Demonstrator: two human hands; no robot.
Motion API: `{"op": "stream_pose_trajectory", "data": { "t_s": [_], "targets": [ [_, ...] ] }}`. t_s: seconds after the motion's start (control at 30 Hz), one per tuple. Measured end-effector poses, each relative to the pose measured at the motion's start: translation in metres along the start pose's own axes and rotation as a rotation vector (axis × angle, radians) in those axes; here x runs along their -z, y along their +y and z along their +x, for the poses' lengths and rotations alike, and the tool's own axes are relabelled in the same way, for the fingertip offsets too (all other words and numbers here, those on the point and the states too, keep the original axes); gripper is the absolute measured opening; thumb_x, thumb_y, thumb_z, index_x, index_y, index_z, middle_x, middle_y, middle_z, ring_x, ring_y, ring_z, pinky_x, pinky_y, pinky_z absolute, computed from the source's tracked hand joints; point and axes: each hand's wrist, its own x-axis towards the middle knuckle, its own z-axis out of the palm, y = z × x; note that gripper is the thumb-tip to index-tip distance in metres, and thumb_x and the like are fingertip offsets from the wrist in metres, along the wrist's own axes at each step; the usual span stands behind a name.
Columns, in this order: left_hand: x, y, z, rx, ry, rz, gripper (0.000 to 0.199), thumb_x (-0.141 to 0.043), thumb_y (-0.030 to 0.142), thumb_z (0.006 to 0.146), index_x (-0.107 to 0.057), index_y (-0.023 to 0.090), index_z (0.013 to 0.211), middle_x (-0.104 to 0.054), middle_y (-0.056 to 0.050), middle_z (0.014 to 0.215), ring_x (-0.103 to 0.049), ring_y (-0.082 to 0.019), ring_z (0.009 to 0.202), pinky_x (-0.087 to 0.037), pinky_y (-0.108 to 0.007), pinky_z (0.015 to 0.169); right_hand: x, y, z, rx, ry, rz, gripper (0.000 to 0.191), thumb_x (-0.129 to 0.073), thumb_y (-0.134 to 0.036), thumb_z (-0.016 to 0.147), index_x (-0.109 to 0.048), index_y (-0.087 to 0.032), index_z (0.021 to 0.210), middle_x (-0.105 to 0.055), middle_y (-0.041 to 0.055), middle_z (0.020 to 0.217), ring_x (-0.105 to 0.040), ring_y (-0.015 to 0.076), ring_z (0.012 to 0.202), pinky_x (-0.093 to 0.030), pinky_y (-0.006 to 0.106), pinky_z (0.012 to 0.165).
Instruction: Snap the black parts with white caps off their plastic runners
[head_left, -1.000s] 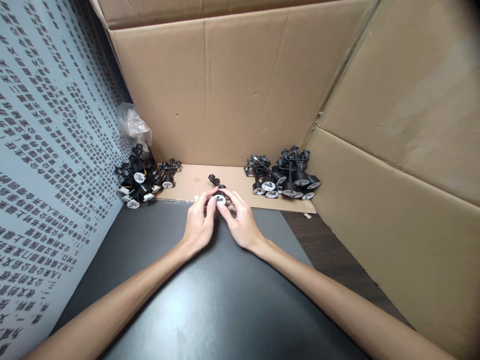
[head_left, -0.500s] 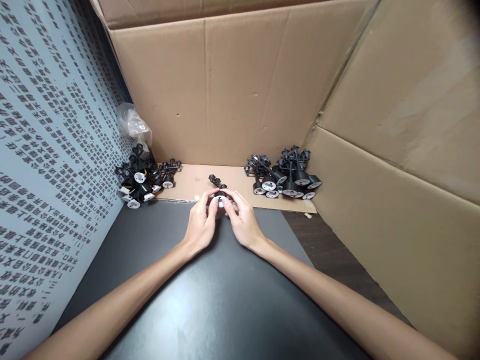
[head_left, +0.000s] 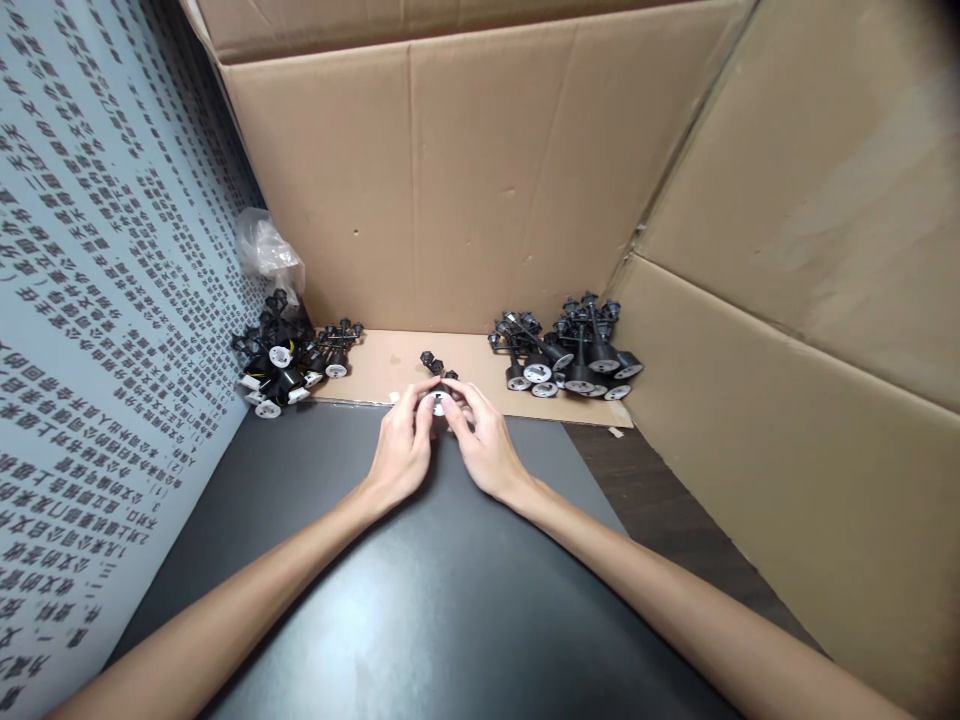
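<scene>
Both hands meet at the far end of the dark tabletop, holding a black plastic socket fitting (head_left: 439,398). Its white round face shows between my fingertips, and its branched black stem points away from me. My left hand (head_left: 401,447) pinches it from the left, and my right hand (head_left: 480,445) pinches it from the right. My fingers hide most of the fitting. Two heaps of similar fittings lie beyond my hands: one at left (head_left: 277,365), the other at right (head_left: 570,352). Neither hand touches them.
The heaps rest on a flat cardboard sheet (head_left: 390,365) at the back of the dark tabletop (head_left: 420,610). Tall cardboard panels (head_left: 420,180) stand behind and to the right. A printed blue-grey panel (head_left: 112,250) stands at left, with a clear plastic bag (head_left: 266,245) in the corner.
My hands have drawn slightly closer around the fitting, covering more of its white face. The fitting has turned a little in my fingers. The heaps have not moved.
</scene>
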Motion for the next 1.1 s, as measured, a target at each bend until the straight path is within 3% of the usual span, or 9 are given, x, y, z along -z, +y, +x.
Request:
{"op": "stream_pose_trajectory", "data": {
  "t_s": [0.2, 0.43, 0.87, 1.1],
  "targets": [
    [0.0013, -0.0003, 0.0005, 0.008, -0.003, 0.010, 0.033, -0.037, 0.036, 0.101, -0.055, 0.021, 0.123, -0.067, -0.008, 0.116, -0.064, -0.019, 0.101, -0.050, -0.036, 0.093, 0.0011, -0.0019, -0.0012, -0.011, -0.027, 0.006, 0.039, -0.052, -0.037, 0.094, -0.054, -0.019, 0.128, -0.058, 0.0120, 0.121, -0.062, 0.0218, 0.100, -0.053, 0.038, 0.089],
    [0.0006, -0.0015, 0.0000, 0.032, -0.008, 0.001, 0.034, -0.038, 0.038, 0.100, -0.055, 0.020, 0.124, -0.068, -0.008, 0.110, -0.066, -0.019, 0.097, -0.051, -0.034, 0.089, 0.0029, -0.0002, -0.0015, -0.016, -0.040, -0.001, 0.038, -0.050, -0.038, 0.095, -0.055, -0.017, 0.127, -0.059, 0.0097, 0.109, -0.060, 0.0199, 0.091, -0.052, 0.036, 0.085],
    [0.0016, -0.0017, 0.0005, 0.040, 0.007, 0.003, 0.035, -0.038, 0.037, 0.100, -0.055, 0.019, 0.125, -0.066, -0.009, 0.118, -0.064, -0.020, 0.104, -0.049, -0.036, 0.095, -0.0001, -0.0016, 0.0014, -0.069, -0.049, 0.069, 0.042, -0.053, -0.040, 0.093, -0.053, -0.021, 0.130, -0.058, 0.0108, 0.119, -0.063, 0.0192, 0.094, -0.054, 0.035, 0.085],
    [0.0017, 0.0004, 0.0002, 0.067, -0.010, -0.052, 0.037, -0.040, 0.041, 0.099, -0.055, 0.023, 0.127, -0.064, -0.007, 0.126, -0.065, -0.018, 0.098, -0.052, -0.031, 0.085, -0.0009, -0.0026, 0.0013, -0.100, -0.018, 0.109, 0.037, -0.049, -0.042, 0.096, -0.056, -0.019, 0.124, -0.062, 0.0116, 0.117, -0.062, 0.0204, 0.101, -0.054, 0.033, 0.083]
  ]
}}
